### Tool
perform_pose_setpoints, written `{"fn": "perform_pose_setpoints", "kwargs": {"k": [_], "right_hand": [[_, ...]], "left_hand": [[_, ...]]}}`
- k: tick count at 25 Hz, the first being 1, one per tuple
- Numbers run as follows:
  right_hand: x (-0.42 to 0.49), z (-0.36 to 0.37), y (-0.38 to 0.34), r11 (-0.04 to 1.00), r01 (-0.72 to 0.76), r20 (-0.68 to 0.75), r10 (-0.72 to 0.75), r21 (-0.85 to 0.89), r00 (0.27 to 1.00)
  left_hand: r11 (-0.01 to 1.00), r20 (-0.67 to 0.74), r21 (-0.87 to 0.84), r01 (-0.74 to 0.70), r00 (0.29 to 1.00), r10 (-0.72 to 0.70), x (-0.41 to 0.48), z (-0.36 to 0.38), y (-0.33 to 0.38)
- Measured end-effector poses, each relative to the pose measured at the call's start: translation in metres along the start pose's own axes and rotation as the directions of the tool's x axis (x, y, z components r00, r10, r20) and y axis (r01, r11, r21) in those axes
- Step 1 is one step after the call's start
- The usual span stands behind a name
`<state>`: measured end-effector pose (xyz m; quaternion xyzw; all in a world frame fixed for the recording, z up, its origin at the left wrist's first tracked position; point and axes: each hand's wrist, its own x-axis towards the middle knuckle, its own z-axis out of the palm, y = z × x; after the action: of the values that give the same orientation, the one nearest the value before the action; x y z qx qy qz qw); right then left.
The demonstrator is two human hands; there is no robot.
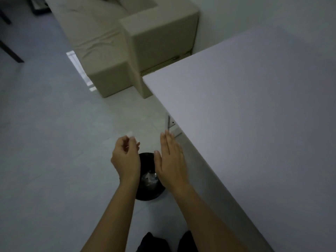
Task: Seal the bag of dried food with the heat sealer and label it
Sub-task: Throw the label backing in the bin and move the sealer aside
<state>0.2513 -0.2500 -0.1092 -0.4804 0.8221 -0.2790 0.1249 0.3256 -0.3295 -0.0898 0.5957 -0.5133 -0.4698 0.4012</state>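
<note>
A wide white bench fills the right side, a beige sofa behind it. Down on the floor sits a black bin. Above it, the right hand is flat and spread, empty; the left hand pinches a small white scrap. No bag in sight.

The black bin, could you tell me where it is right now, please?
In the head view, the black bin stands on the floor low and centre, beneath the left hand and right hand, just left of the white table.
</note>
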Motion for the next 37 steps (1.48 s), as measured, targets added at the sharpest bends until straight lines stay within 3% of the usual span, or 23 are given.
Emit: {"fn": "perform_pose_setpoints", "kwargs": {"k": [4,8,12,19,23,28,31,37], "right_hand": [[-0.010,0.082,0.041,0.996,-0.090,0.182,0.091,-0.017,0.979],[-0.020,0.166,0.115,0.954,-0.252,0.338,0.294,-0.165,0.894],[-0.017,0.255,0.175,0.913,-0.378,0.342,0.408,-0.154,0.846],[-0.004,0.360,0.256,0.862,-0.443,0.265,0.499,-0.246,0.825],[-0.012,0.379,0.267,0.847,-0.527,0.196,0.529,-0.066,0.826],[-0.014,0.381,0.269,0.846,-0.528,0.153,0.532,-0.075,0.832],[-0.013,0.372,0.262,0.872,-0.474,0.197,0.489,-0.123,0.850],[-0.006,0.308,0.190,0.913,-0.383,0.185,0.404,-0.140,0.896]], "left_hand": [[0.975,0.076,0.193,0.112,0.989,-0.128,0.021,-0.015,-0.091],[0.922,0.143,0.299,0.246,0.944,-0.298,0.028,-0.009,-0.208],[0.882,0.174,0.373,0.290,0.912,-0.373,0.046,0.005,-0.309],[0.892,0.229,0.413,0.182,0.928,-0.295,0.085,0.043,-0.418],[0.847,0.254,0.481,0.225,0.889,-0.380,0.091,0.061,-0.459],[0.704,0.267,0.682,0.197,0.830,-0.490,0.089,0.066,-0.487],[0.645,0.238,0.755,0.118,0.867,-0.438,0.090,0.056,-0.471],[0.693,0.250,0.718,0.061,0.907,-0.339,0.079,0.018,-0.388]]}}
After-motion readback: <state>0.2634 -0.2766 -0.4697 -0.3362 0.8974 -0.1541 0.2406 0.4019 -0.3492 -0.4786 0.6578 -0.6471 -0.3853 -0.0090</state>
